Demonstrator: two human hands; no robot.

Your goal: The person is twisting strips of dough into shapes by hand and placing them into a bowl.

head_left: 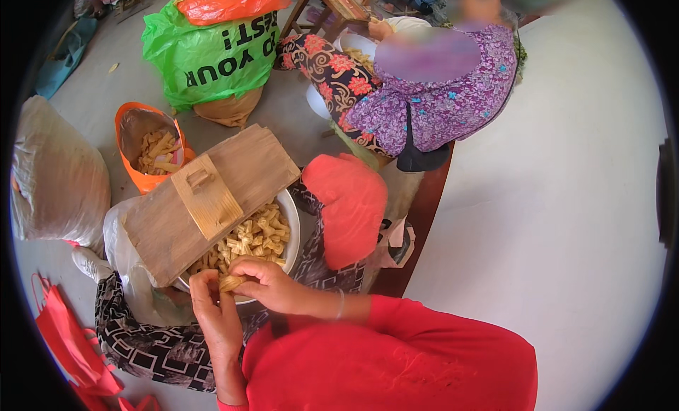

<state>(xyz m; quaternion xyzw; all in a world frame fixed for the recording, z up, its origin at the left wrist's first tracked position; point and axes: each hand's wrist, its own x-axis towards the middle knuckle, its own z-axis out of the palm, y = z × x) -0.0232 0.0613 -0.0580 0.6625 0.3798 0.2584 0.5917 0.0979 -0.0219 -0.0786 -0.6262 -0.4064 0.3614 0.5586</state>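
Note:
Both hands meet over the near edge of a pale round basin [294, 223]. Between their fingertips is a small tan folded piece [230, 283]. My left hand [218, 315] pinches it from the left, and my right hand [272, 285] grips it from the right, partly hiding it. Many similar tan knotted pieces [258, 234] fill the basin below. A brown wooden board [152, 234] lies aslant across the basin, covering part of it. On the board sits a lighter wooden plate [209, 202] with a small raised wooden part.
Beyond the board stands an orange bag [127, 160] holding tan strips. Farther back is a green bag [212, 57] under an orange-red plastic bag [233, 2]. A person in purple floral clothing [445, 103] sits ahead right. A whitish sack [56, 170] and red bag [67, 333] are left.

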